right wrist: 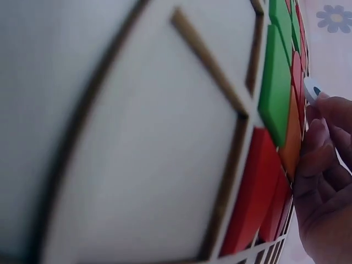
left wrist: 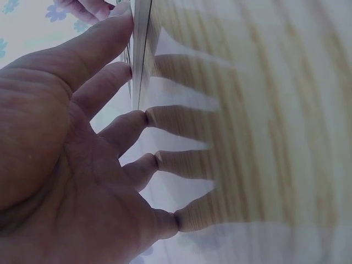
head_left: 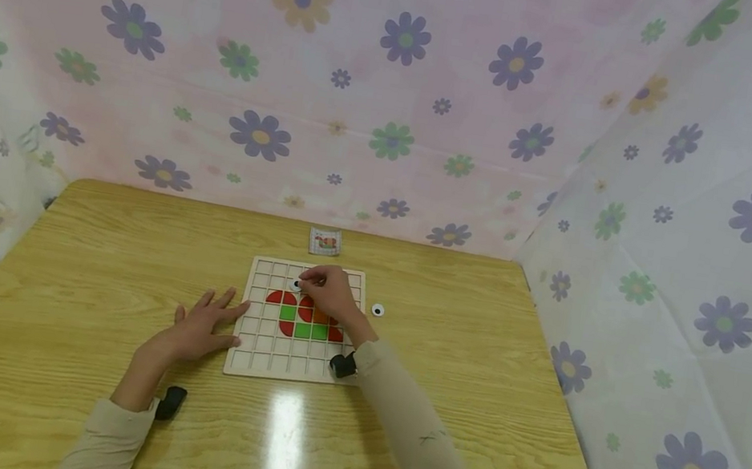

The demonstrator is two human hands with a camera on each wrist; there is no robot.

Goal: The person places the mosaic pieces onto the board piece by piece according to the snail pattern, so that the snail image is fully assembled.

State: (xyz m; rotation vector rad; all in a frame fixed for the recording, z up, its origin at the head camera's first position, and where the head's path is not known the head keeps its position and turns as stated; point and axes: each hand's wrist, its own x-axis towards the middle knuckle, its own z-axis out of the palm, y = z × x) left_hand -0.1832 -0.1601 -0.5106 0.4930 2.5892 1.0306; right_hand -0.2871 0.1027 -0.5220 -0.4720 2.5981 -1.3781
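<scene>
A wooden grid board (head_left: 255, 362) lies on the table, with red, green and orange pieces set in its middle squares. Between thumb and fingers, my right hand (head_left: 332, 295) pinches a round white eye piece (head_left: 296, 285) with a black dot, over the upper middle of the board. That eye piece (right wrist: 311, 90) also shows at the fingertips in the right wrist view. My left hand (head_left: 197, 328) is spread at the board's left edge; its thumb and index finger touch the edge, while the other fingertips rest on the table in the left wrist view.
Another eye piece (head_left: 378, 310) lies on the table just right of the board. Behind the board is a small picture card (head_left: 325, 241). Flower-patterned sheets (head_left: 390, 139) enclose the wooden table (head_left: 123, 270) at the back and sides.
</scene>
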